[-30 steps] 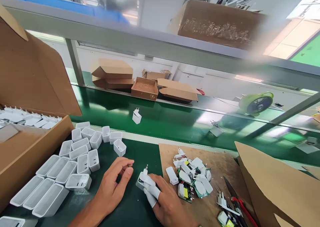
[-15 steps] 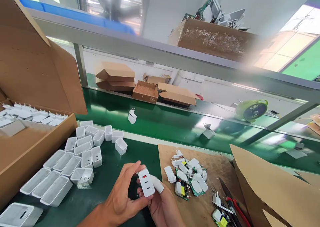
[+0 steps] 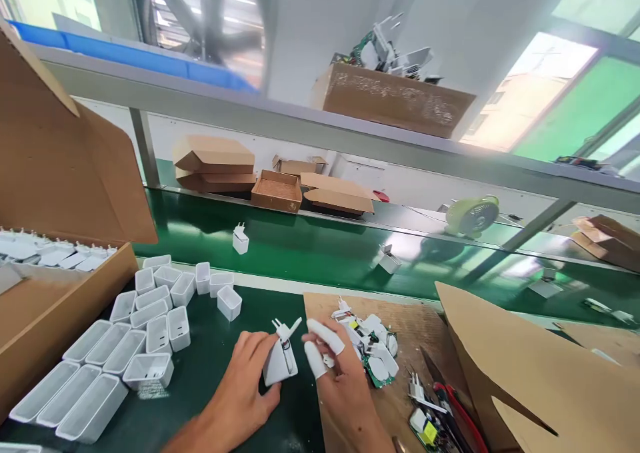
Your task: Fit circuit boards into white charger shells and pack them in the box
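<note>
My left hand [image 3: 243, 383] grips a white plug charger [image 3: 280, 363] between thumb and fingers, above the dark green table. Its two-pin plug end points up, and a white end piece sticks up at an angle from the open top. Just right of it, my right hand [image 3: 345, 386] is off the charger, with its thumb and fingers apart. White covers wrap two of its fingertips. Behind that hand lies a heap of circuit boards with white plug pieces [image 3: 383, 356] on a cardboard sheet [image 3: 345, 433].
Rows of white charger housings [image 3: 103, 353] stand at left, beside an open carton [image 3: 70, 313] with white plug parts. At right are red-handled pliers [image 3: 460, 406] and cardboard flaps [image 3: 540, 366]. Beyond runs a green conveyor [image 3: 310, 253] carrying several chargers [image 3: 241, 240].
The charger turned from its port face toward me to plug end up. My right hand let go of it and moved right. The view shifted slightly right.
</note>
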Demonstrator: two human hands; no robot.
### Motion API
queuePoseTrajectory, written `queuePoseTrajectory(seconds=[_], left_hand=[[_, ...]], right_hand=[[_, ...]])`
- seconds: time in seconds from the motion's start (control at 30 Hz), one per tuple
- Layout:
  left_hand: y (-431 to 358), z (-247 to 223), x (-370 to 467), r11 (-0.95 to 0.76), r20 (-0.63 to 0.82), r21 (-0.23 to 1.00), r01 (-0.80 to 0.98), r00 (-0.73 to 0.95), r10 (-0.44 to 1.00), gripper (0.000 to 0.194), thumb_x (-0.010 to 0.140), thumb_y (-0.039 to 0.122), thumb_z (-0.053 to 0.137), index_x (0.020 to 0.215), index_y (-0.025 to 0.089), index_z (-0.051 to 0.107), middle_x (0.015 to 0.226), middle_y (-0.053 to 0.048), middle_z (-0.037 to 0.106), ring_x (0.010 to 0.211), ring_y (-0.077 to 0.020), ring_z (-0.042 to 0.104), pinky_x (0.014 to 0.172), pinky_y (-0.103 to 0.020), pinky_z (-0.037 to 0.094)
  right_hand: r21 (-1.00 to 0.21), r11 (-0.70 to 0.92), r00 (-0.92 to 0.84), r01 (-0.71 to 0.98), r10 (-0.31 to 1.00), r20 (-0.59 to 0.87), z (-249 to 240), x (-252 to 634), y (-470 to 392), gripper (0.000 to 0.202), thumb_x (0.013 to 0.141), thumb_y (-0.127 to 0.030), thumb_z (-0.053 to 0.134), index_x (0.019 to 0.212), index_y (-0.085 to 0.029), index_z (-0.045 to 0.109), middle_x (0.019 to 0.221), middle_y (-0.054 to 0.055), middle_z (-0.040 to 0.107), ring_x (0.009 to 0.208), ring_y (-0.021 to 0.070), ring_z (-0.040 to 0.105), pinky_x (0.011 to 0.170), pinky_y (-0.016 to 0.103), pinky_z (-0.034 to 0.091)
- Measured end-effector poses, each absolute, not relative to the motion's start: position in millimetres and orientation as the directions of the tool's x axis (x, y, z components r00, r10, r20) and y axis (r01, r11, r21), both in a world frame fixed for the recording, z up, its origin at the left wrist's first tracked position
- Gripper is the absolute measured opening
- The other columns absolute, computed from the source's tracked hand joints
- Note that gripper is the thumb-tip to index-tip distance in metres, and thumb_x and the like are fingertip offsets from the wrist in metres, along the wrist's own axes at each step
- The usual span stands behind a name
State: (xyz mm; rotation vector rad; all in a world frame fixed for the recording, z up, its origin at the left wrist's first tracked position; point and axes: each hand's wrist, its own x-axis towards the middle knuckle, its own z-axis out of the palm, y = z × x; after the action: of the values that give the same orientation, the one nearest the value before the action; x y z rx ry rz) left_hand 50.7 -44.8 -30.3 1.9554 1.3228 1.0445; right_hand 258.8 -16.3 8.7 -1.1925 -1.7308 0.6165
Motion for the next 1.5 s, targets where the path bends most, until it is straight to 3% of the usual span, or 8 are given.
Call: queuePoseTrajectory(seconds=[0.13, 0.37, 0.53, 0.77, 1.03, 1.2, 1.33, 1.5], left_hand=[[-3.4, -30.7, 58.3, -0.212, 0.119, 0.835, 0.508, 0.210, 0.970, 0.055, 0.082, 0.010, 0.061, 0.137, 0.017, 0.056, 0.130, -0.013, 0.063, 0.116, -0.0305, 0.061, 0.104, -0.046, 0.052], [51.8, -37.1, 85.5, -0.180, 0.081, 0.782, 0.597, 0.189, 0.979, 0.063, 0.079, 0.007, 0.066, 0.141, 0.010, 0.053, 0.125, -0.016, 0.070, 0.109, -0.0280, 0.071, 0.097, -0.039, 0.058], [31.8, -18.4, 67.1, -0.292, 0.223, 0.632, 0.718, 0.192, 0.956, 0.075, 0.079, 0.013, 0.071, 0.150, 0.011, 0.048, 0.147, -0.020, 0.058, 0.132, -0.0347, 0.058, 0.110, -0.049, 0.051], [24.9, 1.6, -25.5, -0.299, 0.349, 0.330, 0.895, 0.178, 0.920, 0.008, 0.084, 0.021, 0.069, 0.087, 0.017, 0.076, 0.119, -0.020, 0.066, 0.125, -0.0480, 0.051, 0.104, -0.068, 0.044], [-24.2, -4.1, 4.3, -0.503, 0.219, 0.496, 0.708, 0.459, 0.861, 0.009, 0.090, 0.016, 0.056, 0.086, 0.023, 0.061, 0.134, -0.011, 0.059, 0.102, -0.0222, 0.070, 0.089, -0.034, 0.060], [-39.7, -8.0, 9.0, -0.460, 0.234, 0.643, 0.612, 0.415, 0.879, 0.023, 0.086, 0.013, 0.057, 0.106, 0.025, 0.059, 0.132, -0.010, 0.059, 0.109, -0.0235, 0.069, 0.091, -0.034, 0.061], [-40.6, -25.5, 0.8, -0.456, 0.294, 0.698, 0.552, 0.361, 0.885, 0.060, 0.088, 0.012, 0.057, 0.144, 0.028, 0.044, 0.143, -0.012, 0.055, 0.132, -0.0275, 0.061, 0.110, -0.043, 0.054], [-45.7, -40.8, -0.3, -0.423, 0.313, 0.750, 0.508, 0.291, 0.904, 0.067, 0.091, 0.014, 0.057, 0.154, 0.028, 0.036, 0.149, -0.013, 0.054, 0.138, -0.0292, 0.058, 0.118, -0.048, 0.049]], right_hand=[[-0.513, 0.437, -0.179, 0.739, 0.861, 0.475, 29.5, 310.8, -2.0, 0.040, 0.094, -0.020, 0.053, 0.131, -0.021, 0.068, 0.129, 0.014, 0.070, 0.118, 0.0304, 0.068, 0.105, 0.049, 0.055], [-0.172, 0.319, -0.316, 0.932, 0.948, 0.045, 16.3, 351.6, -13.2, 0.060, 0.061, 0.003, 0.053, 0.113, -0.016, 0.076, 0.133, 0.015, 0.073, 0.127, 0.0379, 0.063, 0.109, 0.051, 0.051], [-0.267, 0.370, -0.331, 0.890, 0.926, 0.181, -0.2, 363.4, -6.6, 0.049, 0.065, 0.000, 0.053, 0.100, -0.022, 0.078, 0.109, 0.009, 0.080, 0.109, 0.0324, 0.072, 0.096, 0.044, 0.059], [-0.374, 0.260, -0.098, 0.890, 0.911, 0.399, 9.3, 385.8, 3.7, 0.054, 0.082, -0.009, 0.045, 0.130, -0.017, 0.068, 0.111, 0.013, 0.076, 0.100, 0.0283, 0.072, 0.088, 0.042, 0.060], [-0.717, 0.370, -0.346, 0.591, 0.919, 0.189, 18.6, 295.7, -33.4, 0.037, 0.098, -0.015, 0.045, 0.117, -0.023, 0.075, 0.101, 0.006, 0.080, 0.091, 0.0224, 0.074, 0.086, 0.033, 0.061], [-0.447, 0.465, -0.468, 0.764, 0.877, 0.112, -0.6, 258.8, -31.3, 0.029, 0.095, -0.011, 0.057, 0.117, -0.017, 0.074, 0.128, 0.016, 0.073, 0.115, 0.0312, 0.071, 0.102, 0.045, 0.057], [-0.084, 0.353, -0.351, 0.932, 0.936, 0.036, -5.0, 257.6, -39.1, 0.013, 0.092, -0.027, 0.072, 0.094, -0.014, 0.073, 0.107, 0.021, 0.076, 0.099, 0.0398, 0.075, 0.087, 0.051, 0.062], [-0.273, 0.424, -0.443, 0.863, 0.897, -0.008, 5.1, 248.3, -57.2, 0.025, 0.091, -0.031, 0.072, 0.112, -0.017, 0.070, 0.116, 0.015, 0.076, 0.106, 0.0332, 0.075, 0.089, 0.041, 0.062]])
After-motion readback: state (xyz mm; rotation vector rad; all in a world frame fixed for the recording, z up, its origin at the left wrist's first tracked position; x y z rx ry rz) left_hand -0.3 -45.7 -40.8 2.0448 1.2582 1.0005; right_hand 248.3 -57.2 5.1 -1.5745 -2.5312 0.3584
